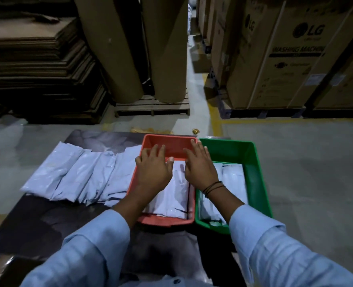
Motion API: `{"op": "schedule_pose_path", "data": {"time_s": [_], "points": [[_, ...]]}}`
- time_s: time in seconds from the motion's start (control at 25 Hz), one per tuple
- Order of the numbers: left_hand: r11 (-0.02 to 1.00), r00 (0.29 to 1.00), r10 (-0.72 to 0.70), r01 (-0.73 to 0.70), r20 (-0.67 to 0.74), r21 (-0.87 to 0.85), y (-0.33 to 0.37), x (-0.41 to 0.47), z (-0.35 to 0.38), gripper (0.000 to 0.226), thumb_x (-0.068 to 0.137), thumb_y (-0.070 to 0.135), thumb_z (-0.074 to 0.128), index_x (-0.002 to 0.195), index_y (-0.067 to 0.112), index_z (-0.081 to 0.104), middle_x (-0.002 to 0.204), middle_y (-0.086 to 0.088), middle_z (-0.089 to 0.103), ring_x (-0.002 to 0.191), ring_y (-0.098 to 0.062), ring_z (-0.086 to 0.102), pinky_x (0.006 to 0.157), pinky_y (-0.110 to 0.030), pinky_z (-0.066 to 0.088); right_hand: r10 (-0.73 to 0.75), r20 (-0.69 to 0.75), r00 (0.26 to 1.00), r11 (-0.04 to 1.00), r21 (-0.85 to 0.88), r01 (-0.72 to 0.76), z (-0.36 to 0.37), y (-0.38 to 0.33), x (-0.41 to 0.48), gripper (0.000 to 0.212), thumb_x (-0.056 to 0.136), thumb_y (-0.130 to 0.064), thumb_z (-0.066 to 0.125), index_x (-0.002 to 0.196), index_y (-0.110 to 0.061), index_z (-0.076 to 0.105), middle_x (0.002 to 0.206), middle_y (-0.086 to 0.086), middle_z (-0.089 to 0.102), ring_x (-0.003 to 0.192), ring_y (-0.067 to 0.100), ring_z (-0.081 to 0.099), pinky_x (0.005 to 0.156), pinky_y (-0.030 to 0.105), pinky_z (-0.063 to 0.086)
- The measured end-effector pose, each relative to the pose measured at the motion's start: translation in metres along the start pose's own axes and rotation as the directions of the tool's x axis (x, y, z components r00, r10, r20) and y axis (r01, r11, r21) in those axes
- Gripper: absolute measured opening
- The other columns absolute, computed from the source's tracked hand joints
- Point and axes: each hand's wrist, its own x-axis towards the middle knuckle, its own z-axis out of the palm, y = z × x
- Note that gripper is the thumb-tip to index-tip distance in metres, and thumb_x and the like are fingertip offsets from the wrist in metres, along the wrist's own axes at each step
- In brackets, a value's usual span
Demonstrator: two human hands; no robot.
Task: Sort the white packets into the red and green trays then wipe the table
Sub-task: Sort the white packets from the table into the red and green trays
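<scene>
Left hand: the left hand (152, 168) is reaching over the red plastic tray (165, 221). Its fingers are straight and spread wide, and it is holding nothing.
Right hand: the right hand (198, 168) is reaching over the same tray, just beside the left hand. Its fingers are also flat and spread, and it is holding nothing. A thin black thread band (212, 186) is sitting on the wrist.
Touching or not: both hands seem to be pressing down on the packets in the red tray, but I cannot tell for sure.
Packets in the red tray: a pile of white plastic packets (175, 195) is lying under the hands.
Packets in the green tray: more white packets (233, 181) are lying in the green plastic tray (260, 172), which is touching the red one on its right side.
Packets waiting: a row of white packets (72, 175) is lying on the dark table (36, 224), overlapping each other, just left of the red tray.
How far along: I think the sorting is only partly done, and the wiping is not yet begun.
How the packets will handle: they are looking light, soft and floppy, with a smooth skin that may be slippery.
Where to take hold: pinching one packet by a short end, or sliding fingers under its middle, should be working best, so that only one is coming up.
</scene>
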Motion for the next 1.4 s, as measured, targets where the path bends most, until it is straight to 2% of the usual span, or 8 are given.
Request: {"op": "schedule_pose_path", "data": {"time_s": [0.24,0.48,0.68,0.92,1.08,1.16,1.24,1.4], "points": [[0.998,0.999,-0.053,0.053,-0.005,-0.017,-0.128,-0.005,-0.01,0.07,0.094,0.056,0.018,0.144,0.02,0.051,0.151,-0.008,0.048,0.133,-0.038,0.04,0.101,-0.053,0.033,-0.056,0.043,0.997,0.998,0.01,0.056,0.044,-0.104,0.036,0.055,0.084,-0.014,0.053,0.139,-0.012,0.051,0.158,0.017,0.029,0.148,0.039,0.02,0.119,0.051,0.022],[0.993,0.995,-0.101,0.101,0.003,-0.054,-0.27,-0.002,-0.013,0.065,0.095,0.056,0.024,0.142,0.022,0.054,0.152,-0.007,0.048,0.134,-0.037,0.04,0.102,-0.054,0.033,-0.069,0.09,0.994,0.997,-0.029,0.072,0.117,-0.216,0.067,0.049,0.084,-0.009,0.057,0.134,-0.009,0.055,0.151,0.023,0.039,0.143,0.044,0.03,0.114,0.055,0.032],[0.993,0.985,-0.102,0.109,0.136,-0.05,-0.353,0.006,-0.001,0.059,0.1,0.054,0.034,0.147,0.021,0.048,0.158,-0.008,0.039,0.14,-0.037,0.034,0.106,-0.052,0.029,0.035,0.173,0.984,0.998,-0.058,-0.025,0.16,-0.28,0.081,0.054,0.089,-0.017,0.053,0.142,-0.011,0.047,0.156,0.021,0.032,0.146,0.042,0.022,0.119,0.051,0.023],[0.995,0.984,-0.053,0.068,0.172,-0.079,-0.38,0.015,0.016,0.067,0.094,0.058,0.03,0.146,0.021,0.051,0.156,-0.01,0.042,0.138,-0.038,0.037,0.105,-0.051,0.03,0.145,0.204,0.968,0.976,-0.191,-0.106,0.179,-0.28,0.078,0.053,0.088,-0.024,0.055,0.139,-0.009,0.049,0.157,0.023,0.029,0.147,0.045,0.017,0.118,0.054,0.021],[0.998,0.977,-0.005,0.019,0.214,-0.062,-0.385,0.02,0.033,0.063,0.098,0.058,0.035,0.146,0.021,0.05,0.157,-0.011,0.04,0.139,-0.037,0.035,0.109,-0.051,0.029,0.381,0.22,0.898,0.902,-0.304,-0.307,0.186,-0.265,0.082,0.077,0.088,-0.042,0.056,0.153,-0.012,0.027,0.162,0.024,0.008,0.147,0.049,-0.001,0.118,0.059,0.004],[0.998,0.976,0.017,-0.003,0.215,-0.067,-0.388,0.022,0.04,0.06,0.099,0.057,0.041,0.146,0.021,0.05,0.157,-0.011,0.04,0.139,-0.037,0.035,0.111,-0.052,0.027,0.485,0.223,0.846,0.852,-0.341,-0.398,0.192,-0.259,0.076,0.088,0.088,-0.052,0.054,0.156,-0.014,0.014,0.163,0.023,0.0,0.146,0.052,-0.004,0.117,0.06,0.005],[0.997,0.983,0.017,-0.002,0.184,-0.082,-0.389,0.023,0.044,0.061,0.096,0.058,0.04,0.142,0.021,0.055,0.155,-0.012,0.044,0.138,-0.037,0.038,0.111,-0.054,0.027,0.502,0.21,0.839,0.842,-0.341,-0.418,0.199,-0.255,0.071,0.089,0.087,-0.053,0.055,0.156,-0.013,0.015,0.163,0.021,0.005,0.144,0.054,0.006,0.115,0.061,0.012],[0.994,0.989,-0.005,0.022,0.149,-0.112,-0.397,0.022,0.047,0.064,0.091,0.058,0.039,0.138,0.021,0.06,0.152,-0.012,0.047,0.136,-0.038,0.04,0.111,-0.054,0.026,0.515,0.175,0.839,0.823,-0.376,-0.426,0.207,-0.256,0.074,0.076,0.086,-0.047,0.06,0.151,-0.015,0.036,0.158,0.016,0.03,0.129,0.057,0.036,0.1,0.061,0.035]]}}
